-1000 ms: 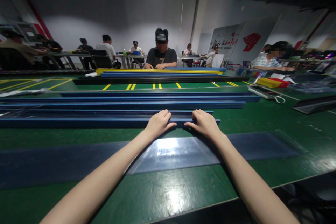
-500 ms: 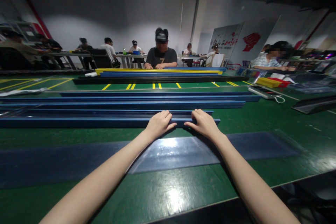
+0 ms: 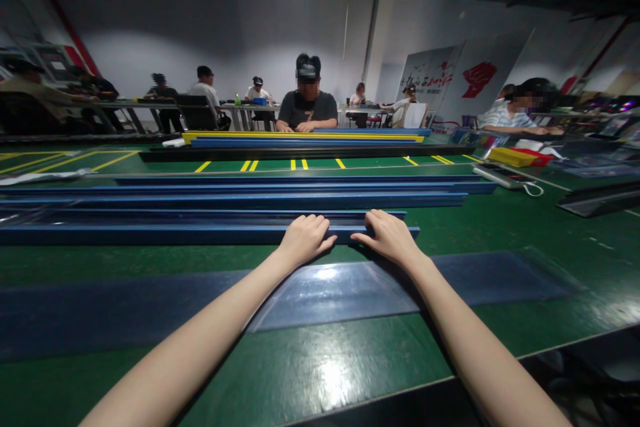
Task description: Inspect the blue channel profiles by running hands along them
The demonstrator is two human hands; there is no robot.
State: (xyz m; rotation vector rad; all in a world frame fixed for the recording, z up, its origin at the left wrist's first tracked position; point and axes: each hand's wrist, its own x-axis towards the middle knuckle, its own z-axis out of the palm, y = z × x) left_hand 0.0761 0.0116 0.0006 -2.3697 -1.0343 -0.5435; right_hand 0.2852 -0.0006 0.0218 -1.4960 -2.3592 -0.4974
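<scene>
A long blue channel strip (image 3: pixel 200 235) lies across the green table in front of me, its right end just past my right hand. My left hand (image 3: pixel 306 240) grips its near wall, thumb on the front face and fingers over the top edge. A short way to the right, my right hand (image 3: pixel 387 233) holds the same wall in the same manner, fingers curled inside. Between the hands a bit of the strip shows. Closer to me, under my forearms, a clear plastic sheet (image 3: pixel 345 293) lies flat.
Behind the strip lie more blue strips (image 3: pixel 300 199), then a black strip (image 3: pixel 300 153) and a yellow strip (image 3: pixel 300 136). At the right are a phone-like device (image 3: pixel 503 176), a yellow tray (image 3: pixel 513 157) and a dark strip (image 3: pixel 600 200). A co-worker (image 3: pixel 307 107) sits opposite.
My left hand has shifted very slightly, its fingers a little lower on the strip. My right hand and the strip stay practically in place.
</scene>
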